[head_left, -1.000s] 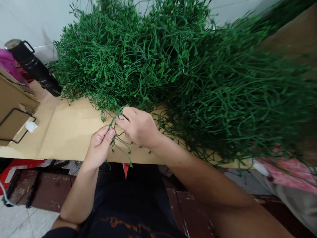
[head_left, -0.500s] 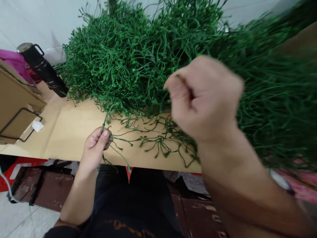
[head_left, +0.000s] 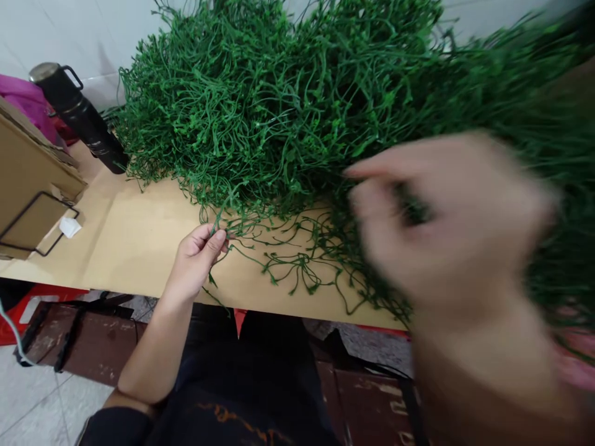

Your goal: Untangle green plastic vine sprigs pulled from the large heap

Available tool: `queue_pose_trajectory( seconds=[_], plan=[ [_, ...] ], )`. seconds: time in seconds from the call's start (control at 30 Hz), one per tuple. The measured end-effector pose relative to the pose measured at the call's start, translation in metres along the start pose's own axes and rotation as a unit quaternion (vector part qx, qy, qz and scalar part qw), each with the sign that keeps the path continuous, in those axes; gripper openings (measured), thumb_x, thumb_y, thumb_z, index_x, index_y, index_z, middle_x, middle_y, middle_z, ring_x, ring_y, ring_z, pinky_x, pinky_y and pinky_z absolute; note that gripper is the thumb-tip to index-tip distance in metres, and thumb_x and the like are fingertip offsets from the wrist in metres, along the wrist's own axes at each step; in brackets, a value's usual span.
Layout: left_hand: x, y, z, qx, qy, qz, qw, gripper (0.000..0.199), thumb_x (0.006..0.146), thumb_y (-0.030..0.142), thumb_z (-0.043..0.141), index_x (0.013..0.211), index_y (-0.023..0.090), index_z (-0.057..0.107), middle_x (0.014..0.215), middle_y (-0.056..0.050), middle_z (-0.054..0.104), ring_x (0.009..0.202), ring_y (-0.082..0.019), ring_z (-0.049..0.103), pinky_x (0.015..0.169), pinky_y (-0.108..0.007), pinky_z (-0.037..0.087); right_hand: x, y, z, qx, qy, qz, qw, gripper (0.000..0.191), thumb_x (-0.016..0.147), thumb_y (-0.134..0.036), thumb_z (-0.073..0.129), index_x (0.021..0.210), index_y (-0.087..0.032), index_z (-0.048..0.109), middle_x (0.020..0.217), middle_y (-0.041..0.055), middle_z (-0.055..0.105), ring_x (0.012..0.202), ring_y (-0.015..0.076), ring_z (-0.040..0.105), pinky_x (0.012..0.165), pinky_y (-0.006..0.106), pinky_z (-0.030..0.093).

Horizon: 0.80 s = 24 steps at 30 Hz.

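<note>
My left hand (head_left: 202,251) is closed, thumb against fingers, on a few thin green artificial plant stems (head_left: 217,218) just over the table's front part. Some stem ends hang below the fingers. On the right, my right hand (head_left: 446,217) is raised in front of a large heap of green artificial plant stems (head_left: 260,105). Its fingers are curled and smeared by motion, with a gap between thumb and forefinger through which green shows. Whether anything is in it I cannot make out. Loose stems (head_left: 302,263) lie on the table between the hands.
The cardboard-covered table (head_left: 134,248) runs along a tiled wall. At its left stand a black flask (head_left: 81,118) and a cardboard box (head_left: 28,173) with a black wire frame (head_left: 39,251). A brown case (head_left: 88,341) lies below on the floor.
My right hand has moved right and closer to the camera, and its fingers have loosened from a fist. My left hand has shifted slightly right and up, with the stems in it.
</note>
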<state>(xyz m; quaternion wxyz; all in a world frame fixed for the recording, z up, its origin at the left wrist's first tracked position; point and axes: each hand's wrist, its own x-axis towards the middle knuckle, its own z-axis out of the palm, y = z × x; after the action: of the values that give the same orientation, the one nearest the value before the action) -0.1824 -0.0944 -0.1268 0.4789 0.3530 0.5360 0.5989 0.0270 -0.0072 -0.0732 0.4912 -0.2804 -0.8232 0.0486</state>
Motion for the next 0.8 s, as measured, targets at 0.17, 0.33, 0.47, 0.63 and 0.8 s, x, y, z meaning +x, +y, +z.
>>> queue_pose_trajectory(
  seconds=[0.17,0.33,0.47,0.63,0.8],
  plan=[
    [-0.002,0.002,0.001,0.014,0.035,0.015,0.999,0.027,0.067,0.04,0.07,0.071,0.015,0.06,0.055,0.005,0.051,0.043,-0.002,0.033,0.041,-0.015,0.022,-0.03,-0.046,0.066,0.067,-0.081,-0.037,0.994,0.011,0.085,-0.024,0.051,0.083,-0.016,0.058,0.082,0.0087,0.06,0.08,0.0187,0.055,0.07,0.035,0.048],
    [-0.004,0.004,-0.002,-0.003,0.067,0.017,0.998,0.028,0.064,0.039,0.073,0.073,0.016,0.061,0.054,0.005,0.051,0.045,-0.003,0.038,0.041,-0.015,0.027,-0.037,-0.052,0.085,0.131,-0.105,0.046,0.985,0.014,0.086,-0.027,0.051,0.084,-0.014,0.057,0.079,0.0071,0.061,0.076,0.017,0.056,0.069,0.031,0.047],
    [-0.002,0.001,-0.001,-0.03,0.058,0.014,0.998,0.029,0.062,0.039,0.074,0.069,0.015,0.06,0.053,0.005,0.049,0.044,-0.002,0.038,0.041,-0.014,0.028,-0.04,-0.055,0.089,0.195,-0.13,0.097,0.967,0.013,0.087,-0.025,0.047,0.086,-0.015,0.056,0.078,0.0052,0.062,0.071,0.0134,0.056,0.065,0.026,0.045],
    [-0.003,0.001,-0.004,-0.054,0.066,0.009,0.996,0.027,0.065,0.038,0.073,0.071,0.016,0.06,0.055,0.005,0.05,0.044,-0.002,0.035,0.041,-0.014,0.026,-0.049,-0.063,0.101,0.257,-0.14,0.143,0.945,0.017,0.09,-0.024,0.041,0.08,-0.016,0.052,0.069,0.0025,0.058,0.064,0.0109,0.054,0.059,0.023,0.041],
    [-0.005,-0.001,0.0,-0.071,0.086,0.016,0.994,0.025,0.067,0.036,0.071,0.068,0.016,0.057,0.056,0.005,0.048,0.045,-0.002,0.037,0.041,-0.014,0.028,-0.05,-0.066,0.105,0.26,-0.14,0.171,0.94,0.024,0.091,-0.026,0.039,0.069,-0.018,0.044,0.059,-0.001,0.049,0.054,0.0089,0.045,0.053,0.021,0.036]
  ],
)
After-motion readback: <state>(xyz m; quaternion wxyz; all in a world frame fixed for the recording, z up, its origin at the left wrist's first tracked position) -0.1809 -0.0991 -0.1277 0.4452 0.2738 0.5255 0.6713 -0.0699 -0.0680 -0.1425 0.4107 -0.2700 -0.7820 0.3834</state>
